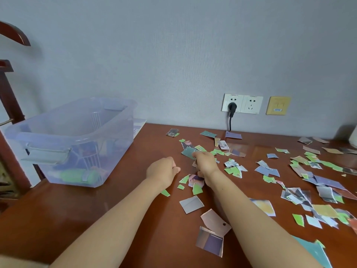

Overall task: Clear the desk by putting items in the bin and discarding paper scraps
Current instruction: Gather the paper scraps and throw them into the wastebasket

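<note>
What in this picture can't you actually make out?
All in the head view:
- Whether the left grip holds scraps: its curled fingers hide the palm.
- Whether the right grip pinches anything: its own back covers the fingers.
- Bin contents: blurred by its hazy wall.
- White thing on the desk: cut off by the right edge.
- Print on the scraps and on the yellow plate: too small.

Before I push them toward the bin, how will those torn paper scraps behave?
Probably light and floppy: the paper scraps lie thin, several curled or creased. On the glossy desk they would likely slide and overlap, not move together.
</note>
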`<state>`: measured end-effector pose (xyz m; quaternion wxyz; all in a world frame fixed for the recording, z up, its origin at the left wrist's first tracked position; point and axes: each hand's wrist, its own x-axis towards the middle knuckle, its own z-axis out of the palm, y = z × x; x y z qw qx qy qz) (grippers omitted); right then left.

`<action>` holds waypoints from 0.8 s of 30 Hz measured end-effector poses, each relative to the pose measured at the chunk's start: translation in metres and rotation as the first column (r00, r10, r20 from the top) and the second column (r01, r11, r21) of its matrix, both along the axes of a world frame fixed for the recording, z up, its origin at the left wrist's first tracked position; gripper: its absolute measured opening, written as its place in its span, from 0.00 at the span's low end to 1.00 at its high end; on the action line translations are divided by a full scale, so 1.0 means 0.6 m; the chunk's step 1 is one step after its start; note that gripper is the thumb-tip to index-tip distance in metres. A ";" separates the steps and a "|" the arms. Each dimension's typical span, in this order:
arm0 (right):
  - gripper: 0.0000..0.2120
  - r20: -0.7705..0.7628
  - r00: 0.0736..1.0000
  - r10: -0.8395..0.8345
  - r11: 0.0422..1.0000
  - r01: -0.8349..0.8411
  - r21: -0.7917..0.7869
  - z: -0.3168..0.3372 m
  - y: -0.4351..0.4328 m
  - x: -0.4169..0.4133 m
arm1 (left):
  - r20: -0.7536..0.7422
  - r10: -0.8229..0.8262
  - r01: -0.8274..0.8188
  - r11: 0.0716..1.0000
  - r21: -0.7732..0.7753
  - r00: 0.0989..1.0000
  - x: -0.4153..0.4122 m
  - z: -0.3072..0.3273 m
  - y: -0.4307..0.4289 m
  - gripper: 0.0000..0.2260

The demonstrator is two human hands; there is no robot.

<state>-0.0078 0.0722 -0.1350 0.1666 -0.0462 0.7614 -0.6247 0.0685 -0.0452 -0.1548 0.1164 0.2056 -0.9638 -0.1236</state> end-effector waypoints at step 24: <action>0.09 0.252 0.962 0.108 0.986 -0.072 -0.149 0.024 0.074 0.026 | -0.043 0.347 0.086 -0.110 0.990 0.937 0.015 0.054 0.048 0.12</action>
